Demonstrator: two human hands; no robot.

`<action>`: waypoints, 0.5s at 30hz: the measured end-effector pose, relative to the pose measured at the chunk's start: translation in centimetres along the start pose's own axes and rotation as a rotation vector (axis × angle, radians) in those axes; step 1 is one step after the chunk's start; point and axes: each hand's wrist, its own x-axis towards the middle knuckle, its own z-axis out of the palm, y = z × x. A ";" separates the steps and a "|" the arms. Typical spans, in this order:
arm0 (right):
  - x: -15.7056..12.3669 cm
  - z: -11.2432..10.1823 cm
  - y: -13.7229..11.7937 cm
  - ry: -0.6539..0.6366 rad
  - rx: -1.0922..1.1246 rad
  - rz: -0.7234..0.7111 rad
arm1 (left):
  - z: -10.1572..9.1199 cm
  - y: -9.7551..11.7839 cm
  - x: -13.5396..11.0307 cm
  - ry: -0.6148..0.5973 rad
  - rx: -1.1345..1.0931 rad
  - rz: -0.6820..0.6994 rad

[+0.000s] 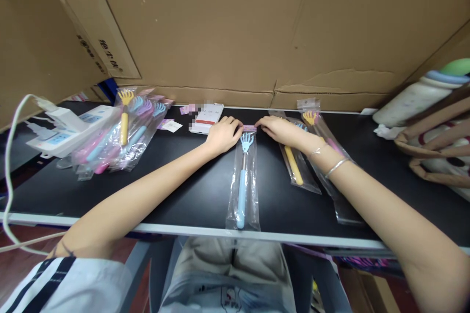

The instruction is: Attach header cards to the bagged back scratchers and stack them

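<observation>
Nearest the camera is the person's lap, in pale clothing with a printed figure, and at the near left a striped sleeve. Beyond the lap, the blue back scratcher lies lengthwise in a clear bag at the middle of the worktop, its claw end far and its handle end at the near edge.

Both hands meet the far end of that bag, one on each side of a pink strip. The left hand has its fingers bent and drawn narrow at the left end of the strip; the right hand reaches in with its fingers narrow at the right end. Whether either pinches the plastic or only presses on it, I cannot tell.

The step in hand appears to be working or straightening the bag's far end. As I judge it, the next move calls for even, light contact on both corners, so that the strip stays level and the thin plastic does not crease.

To the left, a pile of bagged scratchers lies against a white power strip; a phone lies just left of the left hand. To the right, a yellow-handled scratcher lies in its bag near the right forearm.
</observation>
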 end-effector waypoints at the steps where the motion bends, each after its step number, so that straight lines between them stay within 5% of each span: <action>1: -0.1 -0.7 0.2 -0.021 0.028 0.015 | -0.1 0.0 0.0 -0.004 0.001 -0.004; 9: -2.5 -5.1 2.4 -0.013 -0.155 0.284 | -0.2 0.2 -0.2 -0.005 0.032 -0.014; 15: -5.4 -3.7 0.1 -0.156 -0.158 0.491 | -0.4 0.6 0.0 -0.030 0.091 0.012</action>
